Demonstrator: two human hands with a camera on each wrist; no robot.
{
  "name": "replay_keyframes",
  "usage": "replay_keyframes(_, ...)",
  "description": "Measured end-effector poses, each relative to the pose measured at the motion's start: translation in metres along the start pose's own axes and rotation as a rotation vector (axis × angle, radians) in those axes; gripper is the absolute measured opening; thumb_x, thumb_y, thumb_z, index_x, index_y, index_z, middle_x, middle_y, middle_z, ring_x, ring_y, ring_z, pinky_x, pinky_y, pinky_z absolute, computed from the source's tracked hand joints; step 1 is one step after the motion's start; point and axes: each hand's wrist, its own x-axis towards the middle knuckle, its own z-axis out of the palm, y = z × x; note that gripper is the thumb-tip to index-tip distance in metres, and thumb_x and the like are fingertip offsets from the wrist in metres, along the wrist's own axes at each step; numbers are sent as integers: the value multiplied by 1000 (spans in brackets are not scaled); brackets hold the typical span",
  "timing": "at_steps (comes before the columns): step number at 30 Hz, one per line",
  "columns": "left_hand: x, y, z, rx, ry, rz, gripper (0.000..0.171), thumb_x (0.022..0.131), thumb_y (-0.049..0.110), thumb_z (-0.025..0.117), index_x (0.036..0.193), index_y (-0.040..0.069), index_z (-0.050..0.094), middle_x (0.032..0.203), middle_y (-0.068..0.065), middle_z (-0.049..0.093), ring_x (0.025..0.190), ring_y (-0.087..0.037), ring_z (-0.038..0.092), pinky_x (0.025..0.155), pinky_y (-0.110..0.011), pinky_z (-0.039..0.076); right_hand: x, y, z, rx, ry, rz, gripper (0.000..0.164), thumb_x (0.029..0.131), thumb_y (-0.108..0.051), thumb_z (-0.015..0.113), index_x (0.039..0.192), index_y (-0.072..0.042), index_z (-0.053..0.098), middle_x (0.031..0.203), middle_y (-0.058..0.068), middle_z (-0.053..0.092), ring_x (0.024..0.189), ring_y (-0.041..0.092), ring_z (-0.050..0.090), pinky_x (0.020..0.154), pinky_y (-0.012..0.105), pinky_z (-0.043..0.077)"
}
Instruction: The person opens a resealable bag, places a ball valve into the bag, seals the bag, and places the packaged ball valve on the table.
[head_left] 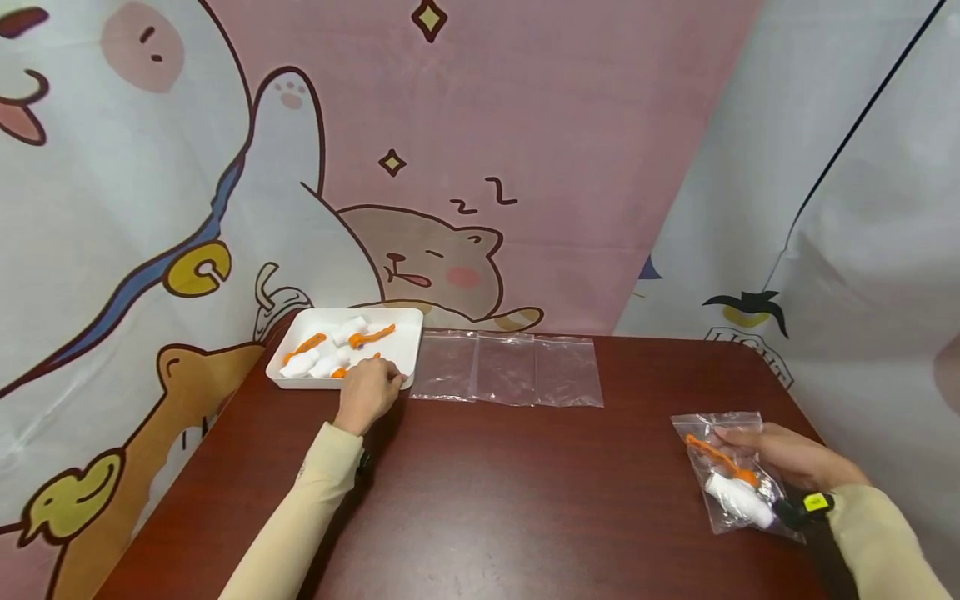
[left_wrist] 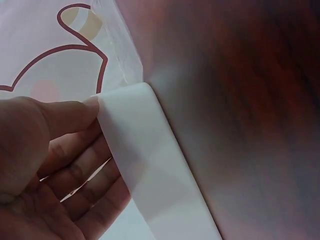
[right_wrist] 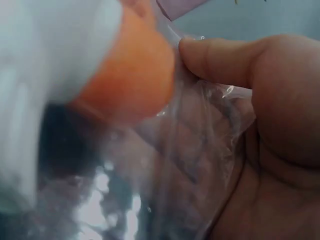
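Bags (head_left: 506, 371) right of the tray (head_left: 406, 340), left hand (head_left: 367, 393) at its rim, can't tell if gripping; right hand (head_left: 810, 457), farther right, pinches a filled bag (head_left: 723, 472); table (head_left: 540, 483) below, cartoon cloth (head_left: 570, 167) behind!

Pale yellow sleeves (head_left: 300, 512); black wristbands (head_left: 795, 513), right one with yellow patch (head_left: 816, 502).

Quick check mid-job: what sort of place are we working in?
Probably a makeshift indoor packing station: a dark brown table against a creased cartoon-print backdrop, with clear plastic bags laid flat beside a white tray.
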Motion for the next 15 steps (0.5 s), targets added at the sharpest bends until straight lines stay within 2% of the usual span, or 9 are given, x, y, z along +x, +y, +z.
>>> replay_keyframes(3,-1,-1,2,-2,17,-6,9,87,21,78,84,13,82,85,-10,79,77,-38,73,61,-50,54,-3,-10,4,-143,130,44,52,106,-46,48,120,1,66,97,3,70,86,20,70,77,38,61)
replay_keyframes(6,-2,-1,2,-6,32,-3,8,86,20,78,84,13,82,84,-9,79,75,-38,73,60,-50,53,-5,-19,9,-329,258,47,64,104,-48,52,128,11,60,98,8,70,83,20,68,71,37,59)
replay_keyframes(9,-1,-2,2,-9,35,0,8,86,20,78,84,13,82,83,-9,79,74,-37,72,59,-49,53,-3,-24,10,-492,346,-9,60,104,-41,56,132,11,60,105,12,71,87,16,64,71,32,55)
replay_keyframes(11,-1,-2,2,-10,32,-3,8,86,20,78,83,14,82,83,-8,79,75,-37,73,59,-49,53,-2,-25,10,-573,390,-50,55,103,-38,59,128,10,63,107,15,72,88,16,63,71,32,54)
replay_keyframes(15,0,-1,1,-8,25,-15,8,86,21,78,82,15,82,83,-7,79,76,-37,73,60,-49,53,-3,-26,7,-679,457,-104,55,98,-35,67,132,8,60,112,24,69,91,24,63,71,33,51)
